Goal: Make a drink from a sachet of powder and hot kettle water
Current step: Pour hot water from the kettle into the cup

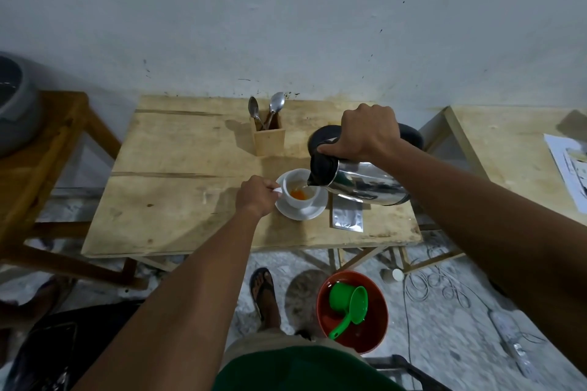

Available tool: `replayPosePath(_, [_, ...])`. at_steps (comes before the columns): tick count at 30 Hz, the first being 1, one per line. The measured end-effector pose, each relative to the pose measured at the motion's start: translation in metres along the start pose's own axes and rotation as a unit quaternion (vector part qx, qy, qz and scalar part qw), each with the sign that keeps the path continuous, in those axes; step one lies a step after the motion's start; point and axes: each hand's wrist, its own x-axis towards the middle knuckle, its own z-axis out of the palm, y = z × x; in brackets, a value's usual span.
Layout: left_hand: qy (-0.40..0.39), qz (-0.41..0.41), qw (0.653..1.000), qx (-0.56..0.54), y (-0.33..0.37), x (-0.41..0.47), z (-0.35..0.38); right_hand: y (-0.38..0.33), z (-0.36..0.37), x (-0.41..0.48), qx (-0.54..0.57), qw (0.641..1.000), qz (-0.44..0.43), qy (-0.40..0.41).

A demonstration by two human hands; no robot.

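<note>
A white cup stands on a white saucer on the wooden table. Orange liquid and powder lie in the cup's bottom. My left hand grips the cup's handle. My right hand holds the black handle of a steel kettle, tilted left with its spout over the cup, water running in. A silver sachet lies flat just right of the saucer, under the kettle.
A wooden holder with two spoons stands behind the cup. The kettle's black base sits at the back right. On the floor are a red basin with a green scoop, cables and a power strip. Wooden stands flank the table.
</note>
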Motion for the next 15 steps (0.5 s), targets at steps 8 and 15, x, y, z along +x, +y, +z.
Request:
replayPosePath(8, [-0.001, 0.004, 1.000, 0.009, 0.0006, -0.0001, -0.0008, 0.0029, -0.0022, 0.0003, -0.004, 1.000, -0.009, 0.007])
replayPosePath(15, [-0.003, 0.001, 1.000, 0.007, 0.0011, 0.0018, -0.0010, 0.0047, -0.0065, -0.0004, -0.015, 1.000, -0.014, 0.012])
